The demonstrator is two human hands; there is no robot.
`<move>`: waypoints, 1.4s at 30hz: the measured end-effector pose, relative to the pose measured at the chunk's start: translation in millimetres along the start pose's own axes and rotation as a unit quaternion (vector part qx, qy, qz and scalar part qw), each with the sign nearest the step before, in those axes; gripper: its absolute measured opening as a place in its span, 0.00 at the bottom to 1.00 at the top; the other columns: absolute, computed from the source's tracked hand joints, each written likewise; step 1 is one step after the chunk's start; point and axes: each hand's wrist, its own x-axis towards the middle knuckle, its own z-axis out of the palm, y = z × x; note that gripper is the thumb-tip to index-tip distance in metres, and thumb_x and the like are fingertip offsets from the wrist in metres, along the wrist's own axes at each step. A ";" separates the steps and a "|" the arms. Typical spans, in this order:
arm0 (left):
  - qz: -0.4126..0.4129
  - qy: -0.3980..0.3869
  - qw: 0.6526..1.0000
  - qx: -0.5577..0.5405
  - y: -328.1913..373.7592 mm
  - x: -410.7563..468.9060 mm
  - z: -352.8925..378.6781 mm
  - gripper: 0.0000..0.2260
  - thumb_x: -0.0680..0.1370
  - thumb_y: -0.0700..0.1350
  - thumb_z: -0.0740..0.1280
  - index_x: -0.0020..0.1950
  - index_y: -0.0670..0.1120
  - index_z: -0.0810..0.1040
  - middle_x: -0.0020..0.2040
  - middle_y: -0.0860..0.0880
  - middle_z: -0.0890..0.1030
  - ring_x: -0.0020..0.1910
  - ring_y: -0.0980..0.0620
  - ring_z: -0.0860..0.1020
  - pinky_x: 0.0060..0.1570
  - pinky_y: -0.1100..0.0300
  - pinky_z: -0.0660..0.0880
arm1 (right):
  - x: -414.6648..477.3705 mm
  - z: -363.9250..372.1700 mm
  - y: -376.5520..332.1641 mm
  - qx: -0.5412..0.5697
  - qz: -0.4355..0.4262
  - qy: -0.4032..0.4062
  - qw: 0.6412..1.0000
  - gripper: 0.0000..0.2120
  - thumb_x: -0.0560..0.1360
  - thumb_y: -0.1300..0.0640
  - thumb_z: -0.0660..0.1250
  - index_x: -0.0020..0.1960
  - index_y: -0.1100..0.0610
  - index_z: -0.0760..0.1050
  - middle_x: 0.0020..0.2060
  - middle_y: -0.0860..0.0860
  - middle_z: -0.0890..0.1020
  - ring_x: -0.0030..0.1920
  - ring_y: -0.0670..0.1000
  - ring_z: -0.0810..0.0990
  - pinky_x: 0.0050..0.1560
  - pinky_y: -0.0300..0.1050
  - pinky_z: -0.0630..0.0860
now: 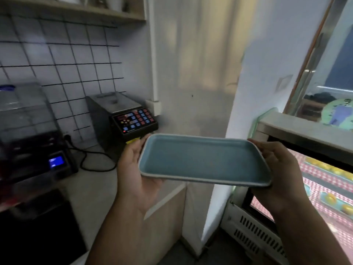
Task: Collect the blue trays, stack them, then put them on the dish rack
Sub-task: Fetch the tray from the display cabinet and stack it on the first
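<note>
A blue rectangular tray [204,159] with a pale rim is held level in the air in front of me, its hollow side up and empty. My left hand [133,169] grips its left short end, palm under the tray and thumb at the rim. Its right short end is gripped by my right hand [280,169], fingers curled over the edge. Whether more than one tray is stacked here is hard to tell. No dish rack shows in the head view.
A pale counter [91,180] at the left carries a machine with a coloured keypad [133,119], a black appliance with a blue display [55,161] and a black cable. A glass display case [313,169] with food stands at the right. White wall ahead.
</note>
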 end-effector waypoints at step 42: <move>0.058 0.540 0.637 0.547 264.1 -252.5 -461.7 0.18 0.79 0.60 0.56 0.62 0.50 0.69 0.51 0.50 0.79 0.47 0.53 0.80 0.48 0.47 0.81 | -82.1 403.6 521.5 -0.299 0.192 -0.215 0.910 0.14 0.81 0.55 0.60 0.58 0.61 0.79 0.48 0.57 0.82 0.51 0.58 0.79 0.54 0.52 0.74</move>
